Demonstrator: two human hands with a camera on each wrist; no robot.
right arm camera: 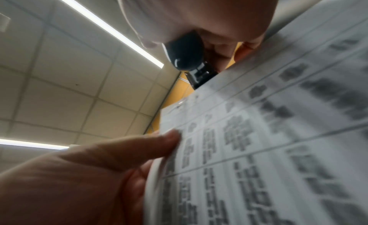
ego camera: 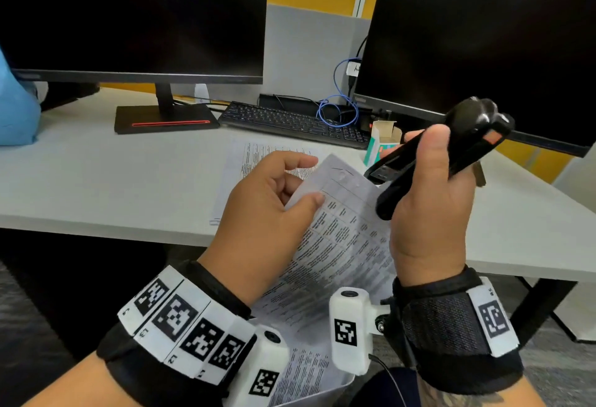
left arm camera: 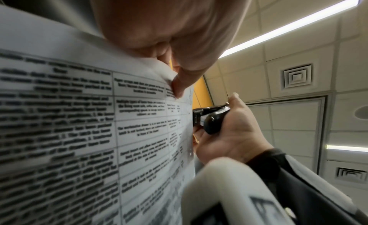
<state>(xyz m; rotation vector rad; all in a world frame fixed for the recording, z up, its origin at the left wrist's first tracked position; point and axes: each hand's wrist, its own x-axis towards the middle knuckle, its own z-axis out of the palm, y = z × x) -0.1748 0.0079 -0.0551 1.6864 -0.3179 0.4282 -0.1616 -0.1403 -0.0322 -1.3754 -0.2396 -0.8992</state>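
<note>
One stapler (ego camera: 471,135) — black, glossy, rounded — sits in the right hand (ego camera: 432,213), whose fingers and thumb curl round it, nearer than the keyboard (ego camera: 290,122) and to its right. One thin printed sheet (ego camera: 338,235), bowed and ruled into a grid, is pinched at its top corner by the left hand (ego camera: 267,213), thumb against fingers, also nearer than the keyboard. The stapler's mouth lies just beside the sheet's edge; whether paper is inside cannot be told. A second sheet (ego camera: 245,161) lies flat on the grey surface (ego camera: 96,180) just before the keyboard. Two dark monitors stand behind it, one left (ego camera: 135,13), one right (ego camera: 483,45). Only the wrist views show ceiling tiles (right arm camera: 59,71) and strip lights (left arm camera: 288,27).
</note>
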